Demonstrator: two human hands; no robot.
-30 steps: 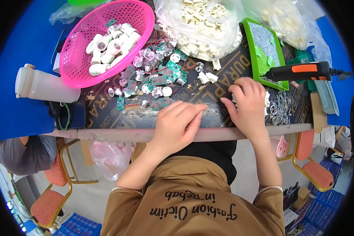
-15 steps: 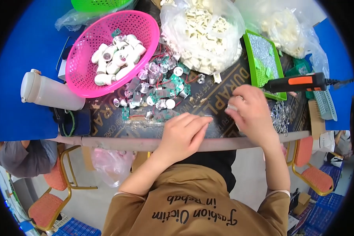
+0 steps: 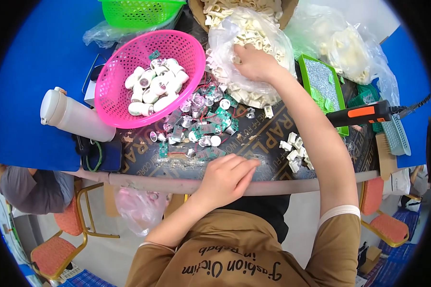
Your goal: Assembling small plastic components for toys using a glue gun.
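Note:
My left hand [image 3: 229, 179] rests at the table's front edge, fingers curled and pressed together; whatever they hold is hidden. Stretched across the table, my right arm brings my right hand [image 3: 257, 64] to the clear plastic bag [image 3: 225, 36] of cream plastic pieces [image 3: 258, 40]. Its fingers bend down among the pieces and their tips are partly hidden. A small heap of white plastic pieces [image 3: 294, 150] lies left of my right forearm. Beyond my left hand spread green circuit boards [image 3: 208, 128] with red wires and silvery lamp reflectors [image 3: 196, 99].
A pink basket [image 3: 103, 103] holds white bulb-shaped housings [image 3: 151, 95]. Left of it stands a white bottle [image 3: 76, 117]. On the right are a green tray [image 3: 341, 88] of tiny metal parts and a black-orange corded tool [image 3: 359, 113]. A green basket [image 3: 139, 16] sits at the far left.
My right hand has gone from the front of the table to the bag, uncovering the white heap. My left hand stays by the edge. The view has shifted slightly.

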